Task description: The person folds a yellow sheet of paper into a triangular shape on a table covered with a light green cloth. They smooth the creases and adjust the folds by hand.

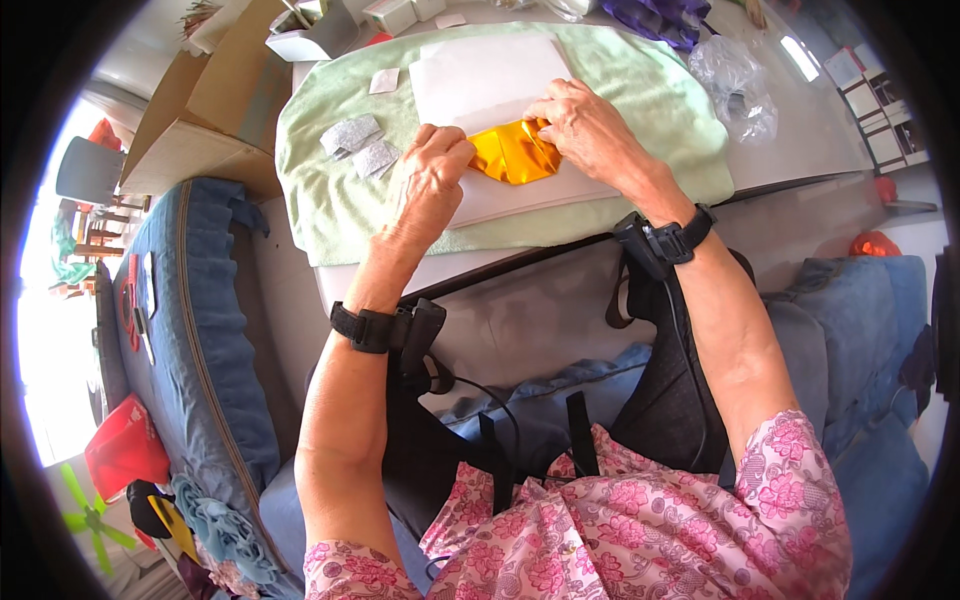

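Head view. Two bare forearms extend from the lower edge toward the table [810, 150], converging slightly at the hands. The left hand [432, 165] stands back upward, wrist nearly in line with the forearm, its fingers curled and gripping the left end of a glossy golden-yellow piece [515, 153]. The right hand [578, 122] reaches inward and to the left, wrist a little bent, its fingers folded down and gripping the upper right corner of the same piece. The hands are apart, with the piece spread between them, its surface creased; the exact placing of the left thumb cannot be told.

Counts and positions: one golden-yellow piece, located over white sheeting [488, 75] near the middle of the cloth; whether this sheeting is one layer or several is unclear. One pale green cloth [665, 95] beneath, covering much of the table. At least two crumpled grey-white pieces [351, 133] lie close together to the left of the left hand, and one small pale square [384, 81] lies above them. One black strapped device is worn on each wrist, two in all: left device [372, 330], right device [665, 243]. One clear plastic bag [735, 88] rests at the right; one cardboard box [205, 110] stands at the left.
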The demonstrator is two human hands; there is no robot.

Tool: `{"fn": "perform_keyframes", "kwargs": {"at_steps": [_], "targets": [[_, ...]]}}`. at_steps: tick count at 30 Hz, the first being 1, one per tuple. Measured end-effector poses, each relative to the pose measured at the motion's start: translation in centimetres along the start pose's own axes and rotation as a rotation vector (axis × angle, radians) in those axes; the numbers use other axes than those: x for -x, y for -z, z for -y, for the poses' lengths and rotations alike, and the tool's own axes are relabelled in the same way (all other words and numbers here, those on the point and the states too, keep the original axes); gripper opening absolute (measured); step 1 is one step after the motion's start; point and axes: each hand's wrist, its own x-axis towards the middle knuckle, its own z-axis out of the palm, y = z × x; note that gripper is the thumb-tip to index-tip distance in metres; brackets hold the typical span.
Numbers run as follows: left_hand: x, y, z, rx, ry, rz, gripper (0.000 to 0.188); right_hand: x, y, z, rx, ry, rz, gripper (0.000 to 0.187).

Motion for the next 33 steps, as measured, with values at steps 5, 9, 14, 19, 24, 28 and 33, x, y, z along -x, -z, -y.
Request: {"fn": "perform_keyframes", "kwargs": {"at_steps": [5, 9, 14, 19, 24, 28, 33], "targets": [[-0.4, -0.1, -0.4, 0.038, 0.013, -0.044, 0.016, -0.2, -0.3, -0.2, -0.138, 0.032, -0.157, 0.016], [-0.8, 0.0, -0.7, 0.09, 0.043, -0.042, 0.007, -0.5, 0.2, -0.2, -0.215, -0.031, -0.066, 0.013], [-1.0, 0.1, -0.2, 0.161, 0.139, 0.005, 0.004, -0.6, 0.2, -0.6, -0.317, -0.047, 0.005, 0.009], [-1.3, -0.1, -0.1, 0.206, 0.225, 0.038, 0.008, -0.8, 0.0, -0.6, -0.324, -0.087, 0.009, 0.006], [-1.8, -0.7, -0.2, 0.238, 0.307, 0.036, 0.014, -1.1, -0.3, -0.9, -0.328, -0.121, 0.009, 0.007], [-1.9, -0.5, 0.2, 0.245, 0.377, 0.095, 0.022, -1.3, -0.5, -1.3, -0.327, -0.112, -0.013, 0.011], [-2.2, -0.4, 0.5, -0.013, 0.338, 0.032, 0.048, -1.4, -0.5, -1.2, -0.158, -0.11, -0.057, 0.029]]}}
